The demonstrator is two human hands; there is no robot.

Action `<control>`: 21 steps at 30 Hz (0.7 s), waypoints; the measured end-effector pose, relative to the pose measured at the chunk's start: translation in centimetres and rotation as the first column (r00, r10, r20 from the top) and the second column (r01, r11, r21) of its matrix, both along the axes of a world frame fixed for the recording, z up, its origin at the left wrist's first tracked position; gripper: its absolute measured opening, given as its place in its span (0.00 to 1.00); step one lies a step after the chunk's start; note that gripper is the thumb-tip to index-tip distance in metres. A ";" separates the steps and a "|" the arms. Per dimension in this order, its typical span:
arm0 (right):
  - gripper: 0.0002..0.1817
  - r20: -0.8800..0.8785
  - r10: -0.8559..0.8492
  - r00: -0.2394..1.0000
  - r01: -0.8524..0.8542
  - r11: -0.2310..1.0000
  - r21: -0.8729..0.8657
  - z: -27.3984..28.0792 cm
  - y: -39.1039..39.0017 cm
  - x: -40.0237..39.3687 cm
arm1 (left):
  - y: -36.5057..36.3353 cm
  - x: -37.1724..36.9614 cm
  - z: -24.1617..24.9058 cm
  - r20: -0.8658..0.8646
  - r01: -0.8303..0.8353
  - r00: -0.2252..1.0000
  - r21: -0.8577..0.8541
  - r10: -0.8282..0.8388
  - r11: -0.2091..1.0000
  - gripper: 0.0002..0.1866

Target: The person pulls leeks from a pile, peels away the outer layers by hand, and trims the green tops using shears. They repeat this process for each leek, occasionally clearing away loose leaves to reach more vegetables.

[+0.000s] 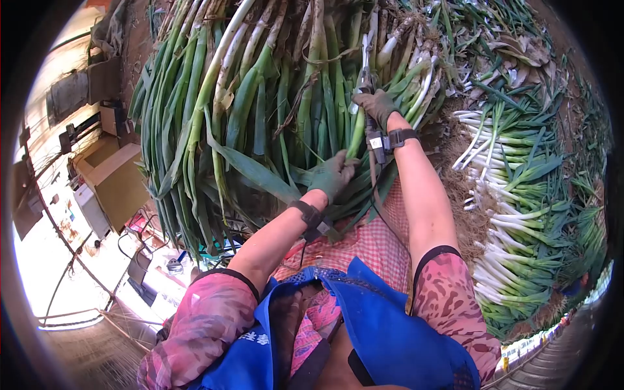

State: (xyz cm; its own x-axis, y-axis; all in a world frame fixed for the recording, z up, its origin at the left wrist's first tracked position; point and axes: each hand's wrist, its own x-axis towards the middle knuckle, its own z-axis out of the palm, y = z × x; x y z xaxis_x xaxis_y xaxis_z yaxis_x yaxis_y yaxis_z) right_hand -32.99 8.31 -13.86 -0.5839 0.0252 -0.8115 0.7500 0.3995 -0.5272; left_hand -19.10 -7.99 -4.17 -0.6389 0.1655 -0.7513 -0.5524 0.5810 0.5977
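One hand, the left hand (333,174), is curling its gloved fingers around the green part of a long onion (355,133), with little gap that I am seeing in the grip. Just ahead and to the right of it, the right hand (376,106) is wrapping its glove around a dark tool (366,84) with a shiny metal tip (365,57). The held onion is running forward from the left hand, close by the tool. Its far end is getting lost there, so I cannot tell where it is stopping.

A big leafy pile (247,120) is lying ahead of the hands and to the left of them. To the right of the right hand, a row of white onions (510,224) is lying with its leaves pointing away. A checked cloth (374,239) is showing just behind the left hand, nearer the body.

One onion is looking light to me, so one hand should be enough. The leaves are looking soft and floppy, and may be tearing or bending if pulled hard. The pale stem is looking firmer, but maybe slippery. The best place for holding is likely the thick part, just below where the leaves are spreading.
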 end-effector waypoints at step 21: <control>0.20 -0.123 -0.169 0.978 0.140 0.966 -0.218 3.2 6.6 8.2 | -2.0 -8.2 -3.0 -0.312 0.197 0.814 -0.644 -0.489 0.739 0.28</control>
